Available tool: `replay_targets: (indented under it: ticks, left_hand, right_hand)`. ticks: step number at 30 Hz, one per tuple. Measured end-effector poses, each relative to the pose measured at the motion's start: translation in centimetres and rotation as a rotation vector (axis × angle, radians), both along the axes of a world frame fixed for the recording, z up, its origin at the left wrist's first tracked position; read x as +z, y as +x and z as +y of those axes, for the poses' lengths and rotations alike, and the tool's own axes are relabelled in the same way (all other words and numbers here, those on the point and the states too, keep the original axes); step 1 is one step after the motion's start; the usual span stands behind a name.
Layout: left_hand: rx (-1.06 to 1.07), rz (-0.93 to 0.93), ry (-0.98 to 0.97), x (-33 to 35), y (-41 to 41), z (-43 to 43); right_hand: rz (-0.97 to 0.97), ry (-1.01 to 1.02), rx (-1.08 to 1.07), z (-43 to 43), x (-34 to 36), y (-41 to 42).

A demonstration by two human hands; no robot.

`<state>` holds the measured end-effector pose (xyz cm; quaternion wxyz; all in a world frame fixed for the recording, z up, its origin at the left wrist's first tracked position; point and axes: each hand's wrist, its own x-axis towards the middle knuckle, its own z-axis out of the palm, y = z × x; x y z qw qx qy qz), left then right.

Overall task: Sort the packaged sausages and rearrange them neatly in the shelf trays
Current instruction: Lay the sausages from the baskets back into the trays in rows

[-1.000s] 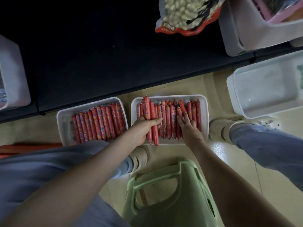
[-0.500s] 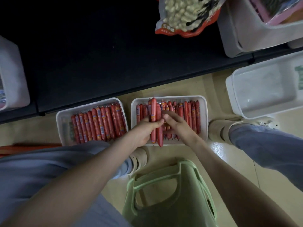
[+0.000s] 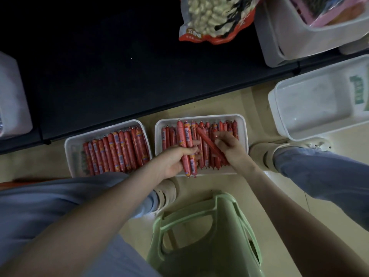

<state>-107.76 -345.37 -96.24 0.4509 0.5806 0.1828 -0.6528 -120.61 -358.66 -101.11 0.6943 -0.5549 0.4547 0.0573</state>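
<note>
Two hands met over the right-hand white rectangular foam tray [image 3: 242,124] on the beige floor. The left hand [image 3: 173,162] had its fingers curled round a small bundle of long, thick red plastic-wrapped sausages [image 3: 185,140]. I could not tell how many it held. They lay lengthwise above the tray's left half, near ends jutting past its near edge. The right hand [image 3: 231,146] pinched a single slimmer red sausage [image 3: 206,141] in its fingertips, slanted across the others with its far end pointing toward the bundle. Both bare forearms reached forward and down from the lower corners, converging over that one tray. Under the hands a packed row of thinner red sausages [image 3: 227,126] filled the tray from its far edge and out to its right end. Just beside it, the left-hand white foam tray [image 3: 72,144] looked finished: long red sausages [image 3: 117,150] lay parallel, side by side, with a bare strip at its left end. The sorting seemed roughly half done, with the thick ones not yet all out of the mixed tray and the thin ones not yet squared up. A translucent white plastic bin [image 3: 299,116] stood by the right foot, a pale green plastic stool [image 3: 201,236] sat close to the body, and a black shelf [image 3: 99,66] ran beyond the trays.
</note>
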Motion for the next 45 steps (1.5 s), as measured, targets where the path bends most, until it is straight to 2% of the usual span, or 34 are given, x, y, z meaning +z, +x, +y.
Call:
replay_targets:
  ticks: [3,6,8,11,13,16,18,19,21,23,25,27,29,32,33,36,38,41,43,45]
  left_hand:
    - [0.019,0.009,0.004,-0.1,0.0,0.0]
    - [0.035,-0.013,0.018,-0.2,0.1,-0.2]
    - [0.048,-0.024,0.04,-0.3,0.1,-0.2]
    - [0.063,-0.03,0.065,-0.5,0.1,-0.2]
    - [0.077,-0.023,0.072,-0.6,0.0,-0.1]
    - [0.056,-0.035,0.093,-0.9,0.2,0.3]
    - [0.047,-0.055,0.114,-1.0,0.5,0.5]
    - [0.056,-0.057,0.118,-1.1,0.5,0.5]
    - [0.055,-0.059,0.113,-1.3,0.6,0.4]
    - [0.011,-0.08,0.119,-1.5,0.5,0.4]
    - [-0.038,-0.125,0.153,-2.1,0.5,0.6]
    - [-0.082,-0.204,0.205,-3.1,0.8,1.0]
    - [-0.178,-0.328,0.256,-4.4,1.2,1.1]
    - [-0.559,-0.646,0.266,-5.7,1.2,0.8]
    - [-0.693,-0.699,0.238,-6.1,0.9,0.7]
    - [-1.043,-0.637,0.272,-8.2,-0.9,0.9]
    - [-1.214,-0.667,0.334,-9.0,-1.7,1.1]
    - [-1.243,-0.767,0.225,-9.2,-2.6,0.6]
    - [-1.246,-0.694,0.176,-9.1,-3.3,-0.3]
    - [-1.22,-0.633,0.165,-8.7,-4.0,-1.3]
  right_hand:
    - [0.026,-0.162,0.217,-0.7,-1.5,-1.4]
    - [0.247,-0.397,0.602,-0.5,-3.8,-2.2]
    - [0.209,-0.348,0.57,0.4,-4.1,-1.9]
    - [-0.019,-0.237,0.363,2.1,-2.6,-0.2]
    - [-0.008,-0.258,0.382,2.8,-2.2,0.7]
    - [0.315,-0.494,0.735,2.5,-3.1,0.8]
    - [0.5,-0.5,0.853,1.4,-4.4,0.2]
    - [0.528,-0.461,0.843,0.9,-4.9,0.1]
    - [0.455,-0.429,0.677,0.6,-5.3,0.2]
    - [0.292,-0.579,0.518,1.1,-5.1,0.5]
    - [0.208,-0.705,0.606,1.6,-5.1,0.8]
    - [0.235,-0.722,0.904,2.2,-5.6,0.5]
    - [0.308,-0.729,1.105,2.5,-6.8,-0.1]
    - [0.332,-0.795,1.05,2.3,-7.8,-0.9]
    - [0.339,-0.823,1.012,2.1,-7.8,-1.2]
    - [0.424,-0.873,0.914,0.9,-8.5,-3.3]
    - [0.472,-0.777,0.858,0.0,-8.5,-4.4]
    - [0.468,-0.651,0.753,-0.7,-7.4,-4.0]
    - [0.396,-0.679,0.75,-0.8,-6.4,-2.8]
    - [0.339,-0.729,0.861,-0.7,-6.3,-2.2]
